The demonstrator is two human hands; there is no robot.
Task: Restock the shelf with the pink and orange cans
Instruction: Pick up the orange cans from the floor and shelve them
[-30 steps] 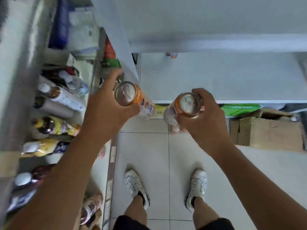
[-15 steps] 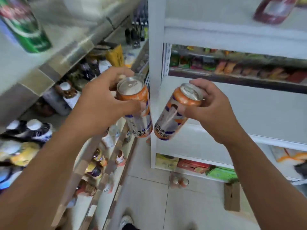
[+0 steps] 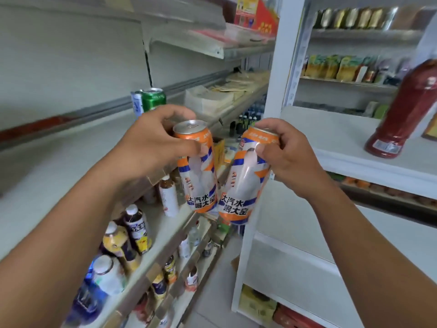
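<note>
Grips the first orange can (image 3: 198, 183) by its top with the left hand (image 3: 151, 147), pinches the second orange can (image 3: 241, 188) with the right hand (image 3: 290, 157), bottoms maybe touching

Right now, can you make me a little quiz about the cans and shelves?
1. True or false: the left hand holds the left orange can and the right hand holds the right orange can.
2. What stands on the white shelf at the right? A. a red bottle B. a pink can C. a milk carton
3. Fill in: beside the blue-and-white can stands a ____ can.
Key: 1 true; 2 A; 3 green can.
</note>
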